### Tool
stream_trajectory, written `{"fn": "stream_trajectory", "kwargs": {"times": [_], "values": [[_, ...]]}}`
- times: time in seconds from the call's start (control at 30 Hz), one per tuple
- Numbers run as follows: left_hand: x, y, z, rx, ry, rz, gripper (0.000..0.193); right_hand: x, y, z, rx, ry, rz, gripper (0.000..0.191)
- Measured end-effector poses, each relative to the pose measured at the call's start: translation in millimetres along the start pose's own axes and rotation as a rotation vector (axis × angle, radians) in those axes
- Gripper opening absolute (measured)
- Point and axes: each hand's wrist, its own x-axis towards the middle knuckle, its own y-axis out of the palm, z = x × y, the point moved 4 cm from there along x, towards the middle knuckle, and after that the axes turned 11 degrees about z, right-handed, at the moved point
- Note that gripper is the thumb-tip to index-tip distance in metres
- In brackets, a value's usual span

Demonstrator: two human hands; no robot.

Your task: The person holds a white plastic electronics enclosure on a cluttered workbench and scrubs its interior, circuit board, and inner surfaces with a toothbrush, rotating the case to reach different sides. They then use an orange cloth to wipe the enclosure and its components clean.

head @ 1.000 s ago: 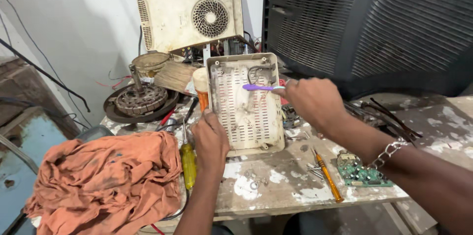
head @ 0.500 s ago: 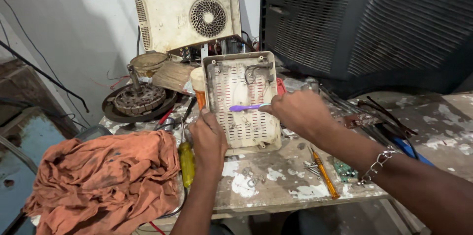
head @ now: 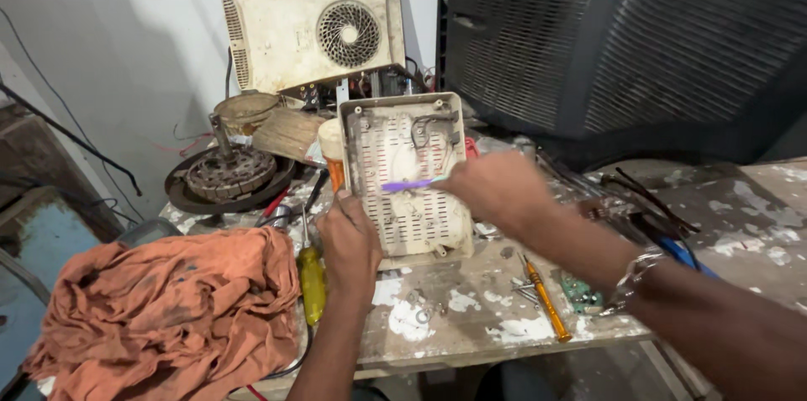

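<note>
Fingers (head: 471, 187) of our right hand (head: 496, 191) are pinched around a purple brush (head: 409, 186), its tip against the inside of the cream plastic cover (head: 408, 174). Our left hand (head: 349, 243) grips the cover's lower left edge, fingers curled on it, propping it tilted on the paint-stained surface (head: 471, 325). It's grimy, slotted all over, with screw posts at the corners. An orange rag (head: 160, 304) and a yellow screwdriver (head: 312, 282) lie just left.
</note>
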Motion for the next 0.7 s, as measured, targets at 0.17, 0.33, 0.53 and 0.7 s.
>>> {"fn": "stream_trajectory", "kwargs": {"times": [0.17,0.33,0.53,0.7], "values": [[1,4,6,0.015,-0.006,-0.021,0.052,-2,1,6,0.085,0.011,-0.055,0.048],[5,6,12,0.063,0.006,-0.034,0.053,-11,-6,-38,-0.015,0.124,-0.17,0.048],[-2,0,0,0.08,0.071,-0.039,0.055,-24,4,-32,0.259,0.341,-0.202,0.044],[-4,-1,-4,0.135,0.124,-0.09,0.051,-45,42,18,0.302,0.131,-0.299,0.012]]}}
